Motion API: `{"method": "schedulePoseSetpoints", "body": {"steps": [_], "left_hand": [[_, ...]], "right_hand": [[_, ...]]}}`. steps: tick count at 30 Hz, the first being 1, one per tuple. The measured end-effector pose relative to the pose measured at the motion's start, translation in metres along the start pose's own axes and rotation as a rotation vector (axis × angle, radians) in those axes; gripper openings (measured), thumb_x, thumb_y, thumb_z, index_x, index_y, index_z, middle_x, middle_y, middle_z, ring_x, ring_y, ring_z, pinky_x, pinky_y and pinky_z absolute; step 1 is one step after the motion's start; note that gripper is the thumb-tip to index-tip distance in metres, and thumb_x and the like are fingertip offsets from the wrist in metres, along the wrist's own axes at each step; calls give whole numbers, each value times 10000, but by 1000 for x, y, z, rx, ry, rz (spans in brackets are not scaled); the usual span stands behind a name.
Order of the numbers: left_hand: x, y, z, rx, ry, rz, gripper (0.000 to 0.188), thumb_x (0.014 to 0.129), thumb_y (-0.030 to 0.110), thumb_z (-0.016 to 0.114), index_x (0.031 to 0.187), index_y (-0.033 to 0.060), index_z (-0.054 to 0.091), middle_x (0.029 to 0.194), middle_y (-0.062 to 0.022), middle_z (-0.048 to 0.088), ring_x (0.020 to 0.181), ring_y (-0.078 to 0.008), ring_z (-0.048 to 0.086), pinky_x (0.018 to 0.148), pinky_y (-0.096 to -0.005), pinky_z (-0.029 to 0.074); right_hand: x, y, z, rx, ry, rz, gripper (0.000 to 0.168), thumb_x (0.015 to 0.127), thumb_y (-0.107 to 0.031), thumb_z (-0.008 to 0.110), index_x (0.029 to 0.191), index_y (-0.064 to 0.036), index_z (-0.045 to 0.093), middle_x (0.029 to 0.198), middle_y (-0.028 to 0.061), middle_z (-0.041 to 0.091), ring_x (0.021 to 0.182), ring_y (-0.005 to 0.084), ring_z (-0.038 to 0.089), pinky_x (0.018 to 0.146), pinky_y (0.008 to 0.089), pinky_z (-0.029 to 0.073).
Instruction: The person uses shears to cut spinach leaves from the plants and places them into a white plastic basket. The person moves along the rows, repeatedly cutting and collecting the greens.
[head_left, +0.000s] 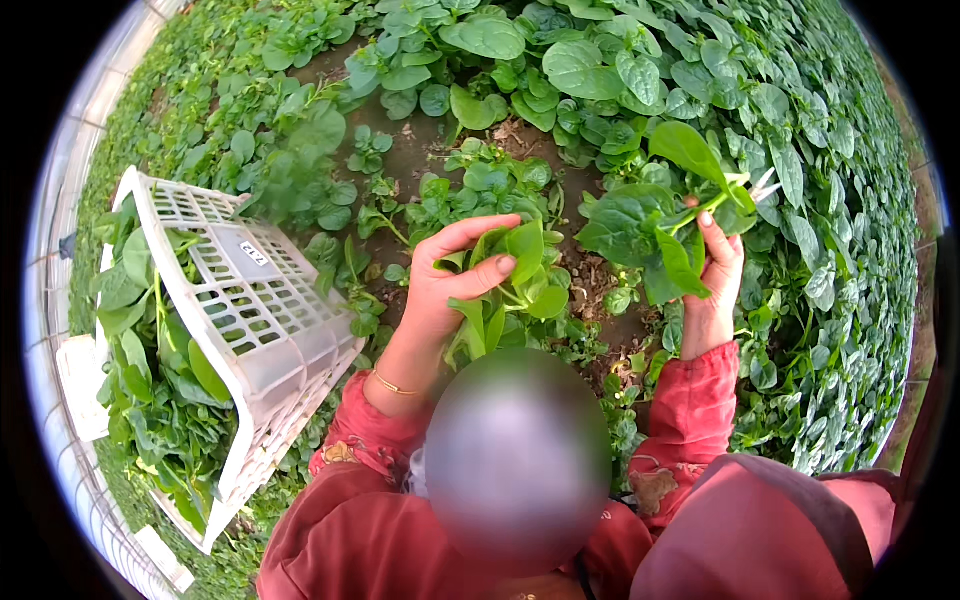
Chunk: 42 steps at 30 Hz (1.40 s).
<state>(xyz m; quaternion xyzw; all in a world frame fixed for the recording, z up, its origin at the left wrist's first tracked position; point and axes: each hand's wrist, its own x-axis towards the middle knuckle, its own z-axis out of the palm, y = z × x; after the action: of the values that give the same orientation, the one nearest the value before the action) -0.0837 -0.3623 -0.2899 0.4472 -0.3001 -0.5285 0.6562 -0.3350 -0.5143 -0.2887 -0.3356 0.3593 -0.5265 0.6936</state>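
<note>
My left hand (457, 274) has its thumb and fingers closed around a few green leaves (525, 251), just above low plants growing in the soil. To the right, my right hand (716, 259) grips a cut leafy stem (694, 214) with broad green leaves hanging to its left. The pale metal blades of a cutting tool (763, 187) stick out beyond the right hand's fingers; its handle is hidden. A white plastic crate (255, 277) full of picked leafy greens (161, 375) lies tilted at the left, its opening facing left.
Dense leafy plants (810, 247) grow along the right side and far edge. Brown soil (390, 150) shows between smaller plants in the middle. Beyond the crate at the left stand white objects (84, 386) and a pale greenhouse-like wall (67, 172). My knee (742, 540) is at lower right.
</note>
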Motion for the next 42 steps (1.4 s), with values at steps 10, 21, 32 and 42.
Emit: {"method": "schedulePoseSetpoints", "body": {"steps": [10, 21, 32, 42], "left_hand": [[-157, 205, 6, 781, 626, 986, 335, 809, -1, 715, 1138, 18, 653, 979, -12, 658, 865, -66, 571, 788, -199, 452], [-274, 320, -158, 2145, 1211, -445, 1157, 612, 333, 837, 1518, 218, 128, 1582, -125, 55, 1448, -367, 43, 1107, -588, 199], [-133, 219, 38, 887, -221, 524, 532, 836, 126, 694, 1312, 12, 487, 1163, -112, 621, 1075, -190, 568, 948, -323, 432], [-130, 220, -7, 395, 262, 354, 363, 800, 70, 700, 1122, -7, 550, 870, -74, 679, 724, -140, 652, 606, -266, 523]], "right_hand": [[-81, 19, -24, -166, -214, 117, 505, 743, 13, 738, 1205, -4, 535, 1105, 83, 631, 985, 200, 601, 935, 327, 445], [-110, -5, 28, -485, -606, 166, 476, 769, 95, 617, 1226, 10, 511, 1068, 14, 611, 955, 105, 570, 851, 239, 448], [-148, -93, 199, -805, -1030, -331, 345, 756, -24, 642, 1092, -14, 568, 872, 96, 649, 801, 186, 606, 752, 330, 480], [-205, -104, 221, -908, -795, -611, 340, 777, -100, 710, 1052, -68, 512, 748, 53, 565, 702, 202, 582, 665, 331, 485]]}}
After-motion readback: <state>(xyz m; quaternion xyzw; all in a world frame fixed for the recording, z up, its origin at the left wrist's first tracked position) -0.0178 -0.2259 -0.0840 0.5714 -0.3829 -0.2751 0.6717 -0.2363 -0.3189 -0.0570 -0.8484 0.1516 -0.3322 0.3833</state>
